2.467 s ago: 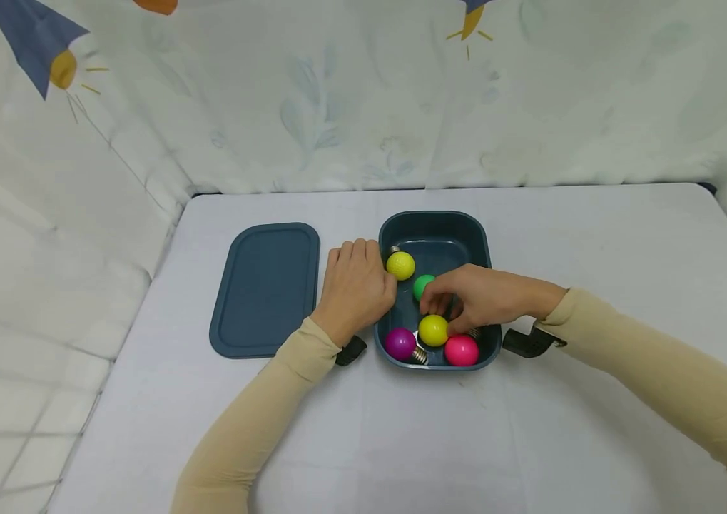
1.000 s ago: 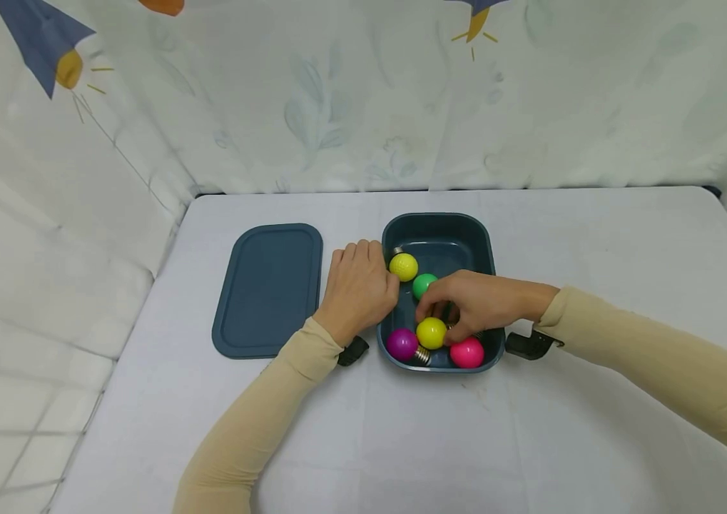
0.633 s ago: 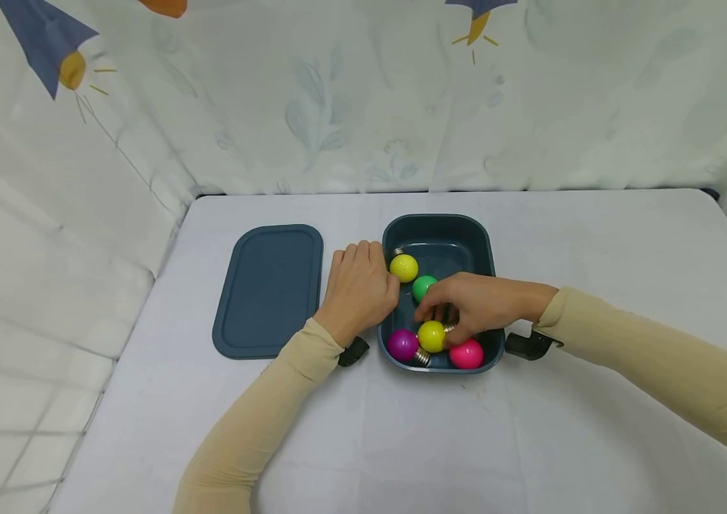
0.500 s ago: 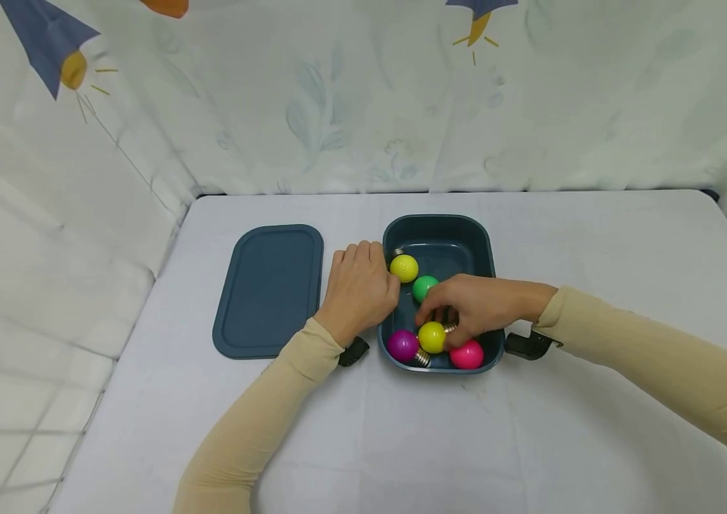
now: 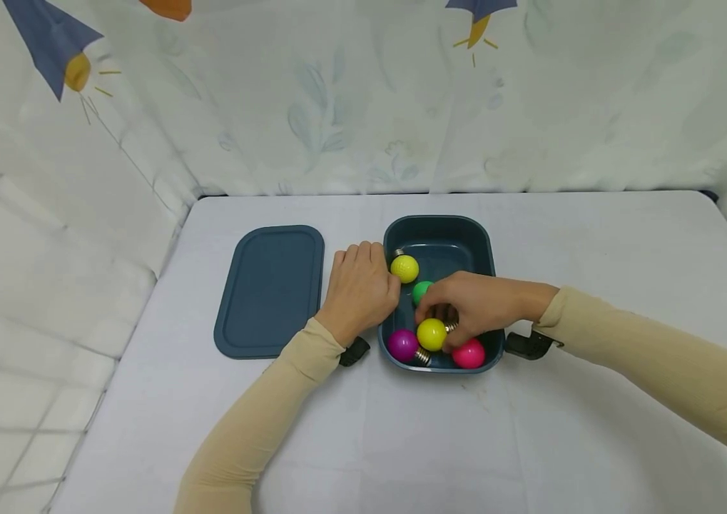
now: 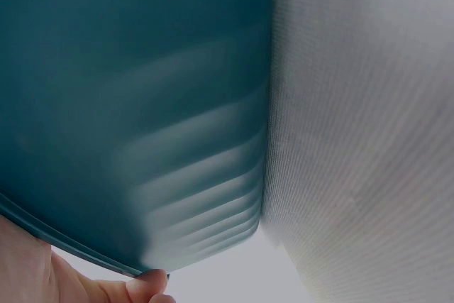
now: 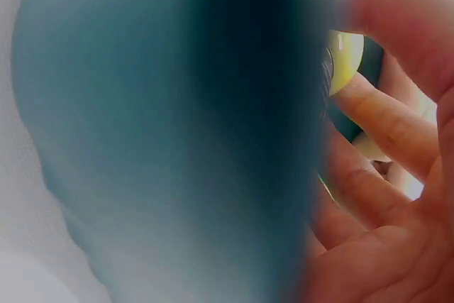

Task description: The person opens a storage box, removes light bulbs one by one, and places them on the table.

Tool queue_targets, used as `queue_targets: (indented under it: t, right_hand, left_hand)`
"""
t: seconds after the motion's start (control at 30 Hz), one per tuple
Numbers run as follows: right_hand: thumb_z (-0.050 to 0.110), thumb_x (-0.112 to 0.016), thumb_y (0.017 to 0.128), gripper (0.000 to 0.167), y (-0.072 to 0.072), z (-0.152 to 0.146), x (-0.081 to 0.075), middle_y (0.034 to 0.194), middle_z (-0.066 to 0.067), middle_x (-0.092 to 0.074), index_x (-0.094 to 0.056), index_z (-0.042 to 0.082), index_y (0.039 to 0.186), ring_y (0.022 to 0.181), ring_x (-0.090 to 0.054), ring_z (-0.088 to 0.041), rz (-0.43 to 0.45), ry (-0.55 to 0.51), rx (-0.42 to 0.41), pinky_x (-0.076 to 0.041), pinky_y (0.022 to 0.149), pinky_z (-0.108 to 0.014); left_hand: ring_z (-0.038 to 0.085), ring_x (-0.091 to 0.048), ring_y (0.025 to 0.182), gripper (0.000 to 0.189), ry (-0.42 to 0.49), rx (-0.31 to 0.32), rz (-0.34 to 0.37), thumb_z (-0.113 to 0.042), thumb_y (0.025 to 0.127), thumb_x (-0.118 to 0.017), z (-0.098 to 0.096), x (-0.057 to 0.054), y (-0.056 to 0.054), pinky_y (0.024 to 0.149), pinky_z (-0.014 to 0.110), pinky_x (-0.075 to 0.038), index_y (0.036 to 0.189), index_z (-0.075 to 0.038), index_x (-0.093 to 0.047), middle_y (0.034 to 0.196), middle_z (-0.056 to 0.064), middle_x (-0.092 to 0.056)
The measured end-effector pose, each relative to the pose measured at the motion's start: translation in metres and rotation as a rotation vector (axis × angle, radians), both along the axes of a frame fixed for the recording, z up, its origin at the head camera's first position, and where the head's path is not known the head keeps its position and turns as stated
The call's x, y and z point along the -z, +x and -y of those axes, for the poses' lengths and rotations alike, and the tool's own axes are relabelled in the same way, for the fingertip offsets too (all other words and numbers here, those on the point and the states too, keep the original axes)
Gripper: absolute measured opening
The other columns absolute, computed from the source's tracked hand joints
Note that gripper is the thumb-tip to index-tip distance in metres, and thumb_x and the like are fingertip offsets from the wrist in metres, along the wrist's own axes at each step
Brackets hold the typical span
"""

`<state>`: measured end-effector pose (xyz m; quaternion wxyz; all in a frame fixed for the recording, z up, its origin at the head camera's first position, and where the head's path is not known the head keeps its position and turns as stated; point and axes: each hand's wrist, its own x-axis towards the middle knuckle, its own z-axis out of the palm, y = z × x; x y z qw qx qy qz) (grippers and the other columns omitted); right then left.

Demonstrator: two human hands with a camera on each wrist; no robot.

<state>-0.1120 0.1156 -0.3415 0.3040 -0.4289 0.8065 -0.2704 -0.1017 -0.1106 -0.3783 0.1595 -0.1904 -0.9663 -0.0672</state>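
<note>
My left hand [image 5: 361, 291] grips the left rim of the dark teal box [image 5: 439, 216]; in the left wrist view its fingers [image 6: 145, 285] curl at the rim. Inside the box, my right hand [image 5: 481, 303] has thumb and fingers around a smooth yellow light bulb [image 5: 431, 334], whose screw base points right. In the right wrist view the yellow bulb [image 7: 346, 60] shows past the blurred box wall. A purple bulb [image 5: 402, 345] lies front left, a pink bulb [image 5: 469, 353] front right. A green bulb [image 5: 422, 291], partly hidden by the right hand, and a dimpled yellow bulb [image 5: 404, 269] lie farther back.
The box's flat dark teal lid [image 5: 270, 291] lies on the white-covered table [image 5: 440, 442], left of the left hand. Pale patterned curtains [image 5: 363, 100] stand behind the table's far edge and along its left side.
The smooth yellow bulb has turned, so its screw base now shows beside the thumb. The green bulb has shifted slightly nearer and the pink one slightly right. The left hand stays on the rim.
</note>
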Motion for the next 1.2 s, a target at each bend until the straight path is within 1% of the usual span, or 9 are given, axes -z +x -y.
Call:
queue_targets:
  t: [0.23,0.43,0.67,0.8,0.97,1.2]
  right_hand:
    - [0.017,-0.083,0.082,0.037,0.002,-0.002,-0.008,0.109,0.007,-0.071,-0.07,0.017,0.117,0.094,-0.066,-0.008,0.003,-0.048,0.018,-0.059,0.087,-0.03]
    - [0.015,-0.084,0.081,0.039,0.005,-0.005,-0.015,0.108,0.007,-0.069,-0.065,0.018,0.114,0.093,-0.067,-0.008,0.012,-0.062,0.058,-0.061,0.088,-0.035]
    - [0.016,-0.084,0.082,0.039,0.008,-0.008,-0.02,0.11,0.007,-0.069,-0.065,0.019,0.116,0.094,-0.068,-0.008,0.01,-0.075,0.082,-0.06,0.088,-0.03]
    - [0.015,-0.084,0.082,0.039,0.009,-0.01,-0.021,0.11,0.006,-0.069,-0.066,0.018,0.117,0.096,-0.069,-0.009,0.028,-0.111,0.099,-0.06,0.09,-0.029]
    - [0.015,-0.085,0.083,0.04,0.011,-0.014,-0.022,0.112,0.005,-0.07,-0.066,0.018,0.118,0.099,-0.069,-0.01,0.024,-0.145,0.124,-0.06,0.091,-0.027]
    - [0.017,-0.085,0.083,0.041,0.014,-0.019,-0.024,0.113,0.006,-0.072,-0.066,0.018,0.119,0.101,-0.068,-0.01,0.01,-0.175,0.156,-0.06,0.091,-0.028]
  left_hand:
    - [0.028,-0.051,0.073,0.018,0.003,0.003,-0.017,-0.02,0.094,-0.058,0.0,-0.001,0.001,0.071,0.041,-0.043,0.088,-0.003,-0.055,0.077,0.01,-0.051]
    - [0.028,-0.052,0.072,0.018,0.011,0.014,-0.026,-0.019,0.094,-0.057,0.0,0.0,0.001,0.07,0.041,-0.043,0.088,-0.003,-0.055,0.077,0.01,-0.051]
    - [0.028,-0.051,0.072,0.018,0.013,0.01,-0.013,-0.02,0.094,-0.055,0.001,0.0,0.001,0.07,0.04,-0.042,0.086,-0.003,-0.053,0.076,0.009,-0.05]
    - [0.028,-0.051,0.072,0.018,0.016,0.013,-0.003,-0.02,0.094,-0.054,0.0,0.0,0.001,0.07,0.04,-0.043,0.087,-0.004,-0.053,0.076,0.01,-0.05]
    - [0.027,-0.051,0.073,0.018,0.01,0.015,-0.003,-0.02,0.094,-0.053,0.0,0.0,0.0,0.07,0.04,-0.043,0.087,-0.003,-0.053,0.077,0.009,-0.05]
    - [0.027,-0.05,0.071,0.019,0.01,0.01,-0.004,-0.021,0.094,-0.052,0.0,-0.001,0.001,0.069,0.039,-0.041,0.086,-0.004,-0.053,0.076,0.009,-0.049]
